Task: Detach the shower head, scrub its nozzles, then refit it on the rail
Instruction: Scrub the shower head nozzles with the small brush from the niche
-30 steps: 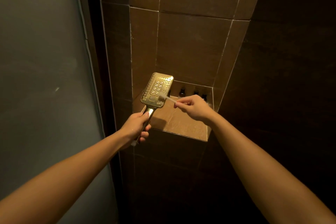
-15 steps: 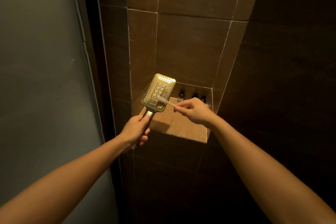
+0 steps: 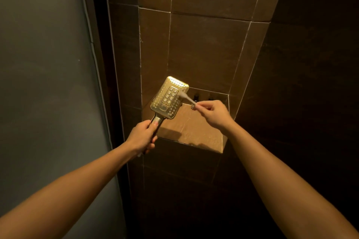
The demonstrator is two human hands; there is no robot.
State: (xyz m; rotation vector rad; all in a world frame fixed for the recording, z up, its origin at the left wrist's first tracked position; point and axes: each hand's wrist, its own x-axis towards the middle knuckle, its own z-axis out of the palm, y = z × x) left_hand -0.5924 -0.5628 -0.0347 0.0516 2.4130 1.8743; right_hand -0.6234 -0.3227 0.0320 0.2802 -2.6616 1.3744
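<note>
While the shower head [image 3: 170, 98] is off the rail: step two, scrubbing the nozzles, is judged to be in hand. Detaching is done and refitting is not yet done.
Position of the shower head: held up in front of the tiled wall [image 3: 204, 48], nozzle face toward the camera, top leaning to the right, handle [image 3: 156, 121] pointing down.
Grip of the left hand [image 3: 142, 135]: fingers curled round the handle just below the head, thumb side uppermost.
Grip of the right hand [image 3: 212, 113]: thumb and fingertips pinching the near end of a small pale brush [image 3: 186, 98].
Contact of the brush: bristle end touching the right edge of the nozzle face, beside the upper rows of holes.
Surroundings: a lit niche [image 3: 194, 128] lies behind and below the head. Small dark bottles [image 3: 196, 97] stand at its back, partly hidden by the right hand. A glass panel [image 3: 48, 83] stands well apart on the left.
Rail: not in view, so its side and height cannot be told.
Next move: work the bristles across the rows not yet under the brush. This calls for a steady hold on the handle, so that the face does not twist away under brush pressure, and a firm pinch on the brush.
Caution: a wet handle may slip.
</note>
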